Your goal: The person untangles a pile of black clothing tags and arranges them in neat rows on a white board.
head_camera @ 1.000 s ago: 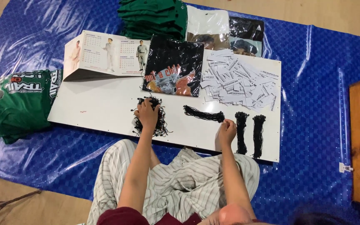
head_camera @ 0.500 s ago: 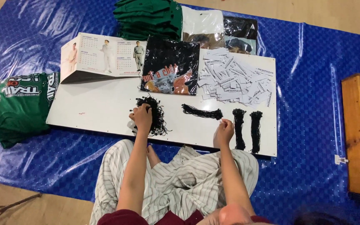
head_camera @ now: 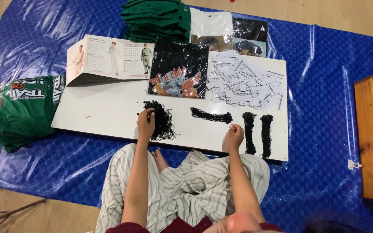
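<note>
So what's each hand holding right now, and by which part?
The left hand grips the tangled pile of black strings at its left edge. The right hand seems to pinch something thin, but it is too small to tell.

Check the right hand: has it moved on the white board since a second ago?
Barely. The right hand stays at the white board's near edge, just left of the two upright black cord bundles, as before; any frame shift looks like camera motion.

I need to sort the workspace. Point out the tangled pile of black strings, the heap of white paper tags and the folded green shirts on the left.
tangled pile of black strings (head_camera: 164, 122), head view, middle of the tangle.
heap of white paper tags (head_camera: 244, 80), head view, centre of the heap.
folded green shirts (head_camera: 20, 114), head view, top shirt's plain fabric.
</note>
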